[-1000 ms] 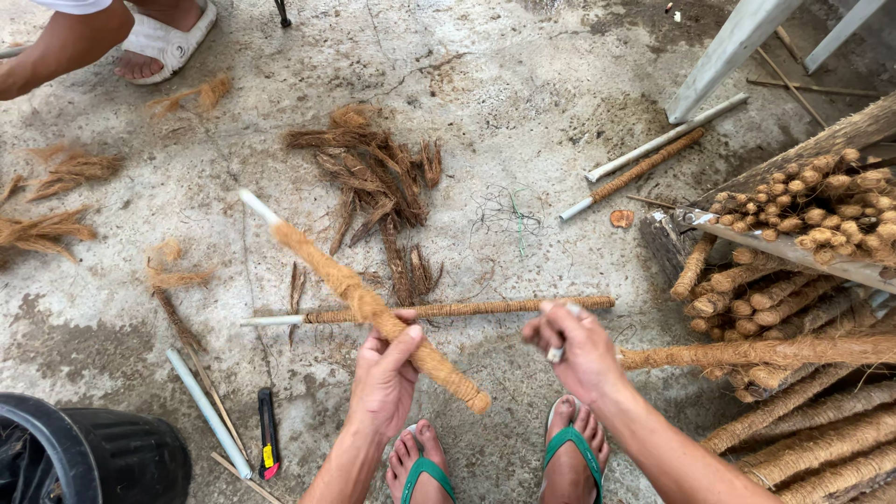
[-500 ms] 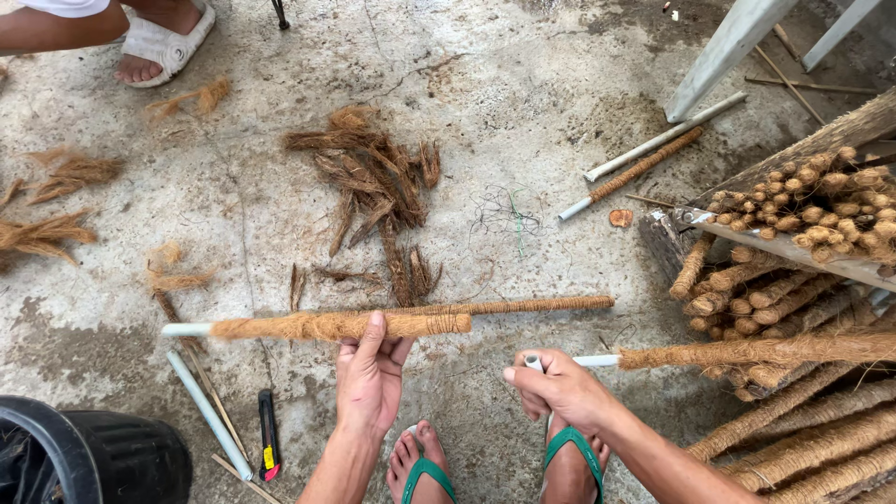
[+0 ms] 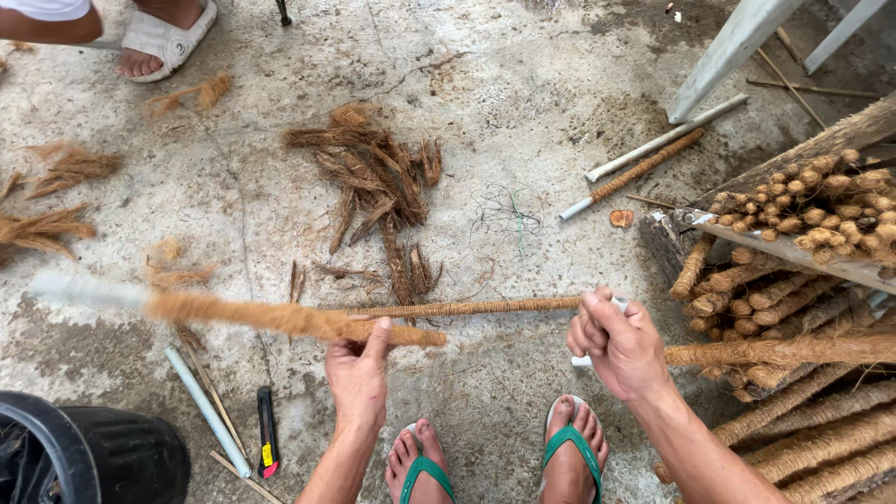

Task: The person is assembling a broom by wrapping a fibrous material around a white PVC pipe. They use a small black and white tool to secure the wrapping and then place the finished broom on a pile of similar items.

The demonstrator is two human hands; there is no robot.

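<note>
the left hand [image 3: 359, 369] has shifted its hold since a moment ago: the fibre-wrapped pole [image 3: 280, 319] it grips near its right end now slants a little, its bare white end [image 3: 79, 289] blurred and farther out to the left than before. thumb and fingers are closed round the wrapped part. the right hand [image 3: 618, 343] has come up from beside the stack and is clenched round something small and pale; i cannot tell what it is. the thin wrapped rod [image 3: 467, 306] on the floor has not moved and lies between the two hands, just behind them.

beyond it sits a heap of loose brown husk fibre [image 3: 369, 173], with smaller tufts [image 3: 56, 229] scattered off to the left. a tangle of thin wire [image 3: 509, 210] lies near the middle. further right are a half-wrapped pole [image 3: 639, 170] and a plain white pipe [image 3: 667, 138] side by side. on the right a big stack of finished wrapped poles [image 3: 803, 373] crowds in close to the right hand, more of them piled on a wooden board [image 3: 793, 247] above. near the left foot lie a white pipe [image 3: 207, 409] and a black-and-yellow utility knife [image 3: 267, 431], next to a black bin [image 3: 89, 453]. the person's feet are in green flip-flops [image 3: 571, 448]. another person's sandalled foot [image 3: 163, 37] shows at the top left.

the floor [image 3: 523, 56] is rough, stained concrete, and pale metal legs [image 3: 737, 47] stand at the top right.
</note>
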